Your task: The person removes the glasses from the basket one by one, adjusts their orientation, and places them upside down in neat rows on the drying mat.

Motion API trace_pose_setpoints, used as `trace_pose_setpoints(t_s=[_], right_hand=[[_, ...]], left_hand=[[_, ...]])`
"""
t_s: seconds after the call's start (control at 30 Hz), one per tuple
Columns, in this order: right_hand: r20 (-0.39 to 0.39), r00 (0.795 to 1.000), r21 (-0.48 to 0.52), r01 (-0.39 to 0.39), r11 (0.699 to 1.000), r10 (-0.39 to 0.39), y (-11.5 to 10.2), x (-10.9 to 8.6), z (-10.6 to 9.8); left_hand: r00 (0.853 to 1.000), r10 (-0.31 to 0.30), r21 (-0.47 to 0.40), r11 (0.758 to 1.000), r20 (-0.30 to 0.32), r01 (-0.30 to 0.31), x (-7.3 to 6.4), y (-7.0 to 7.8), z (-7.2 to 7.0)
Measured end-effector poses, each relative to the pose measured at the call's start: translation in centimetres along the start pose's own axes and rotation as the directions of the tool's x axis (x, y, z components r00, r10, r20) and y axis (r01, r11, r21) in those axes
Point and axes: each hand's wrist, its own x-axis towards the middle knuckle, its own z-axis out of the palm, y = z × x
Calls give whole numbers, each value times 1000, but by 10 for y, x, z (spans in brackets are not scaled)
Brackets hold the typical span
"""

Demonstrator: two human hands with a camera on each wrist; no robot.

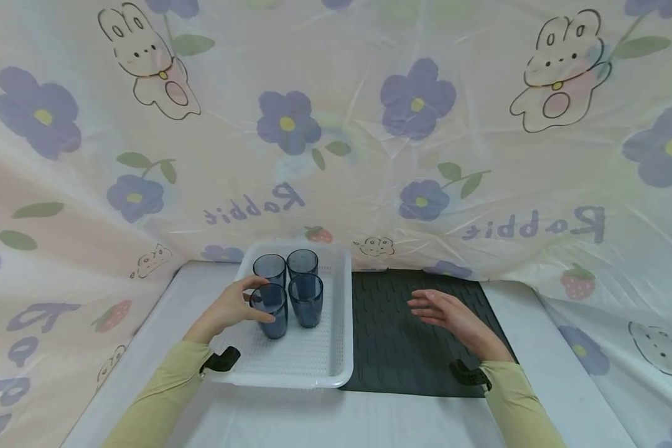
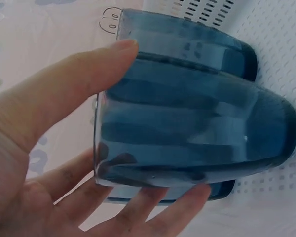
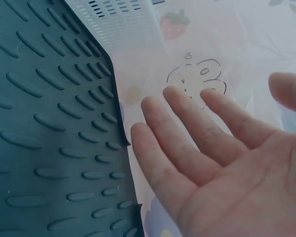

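Observation:
Several blue-tinted drinking glasses stand upright in a white perforated plastic tray (image 1: 336, 311). My left hand (image 1: 238, 308) curls around the front-left glass (image 1: 274, 317) near its rim, thumb on the near side and fingers on the far side. In the left wrist view the same glass (image 2: 197, 118) lies between thumb and fingers, its base close over the perforated tray floor. Close beside it stand the front-right glass (image 1: 307, 305) and two glasses behind. My right hand (image 1: 448, 314) is over the dark mat, fingers extended, holding nothing; its palm faces the right wrist camera.
A dark ribbed mat (image 1: 386, 348) lies directly right of the tray, both on a white tabletop (image 1: 280, 417). A pale curtain (image 1: 347, 137) printed with flowers and rabbits hangs behind the table and at both sides.

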Motion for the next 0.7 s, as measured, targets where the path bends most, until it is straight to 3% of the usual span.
trace_pose_setpoints(t_s=[0.47,0.7], right_hand=[[3,1000,18,22,1000,-22,2,-2,-5],[22,999,32,42,999,-42,1,-3,-6]], left_hand=[[994,-29,16,999,-104,31,-9,-1,-4],[988,-34,-16,999,-150,32,-19,1,-14]])
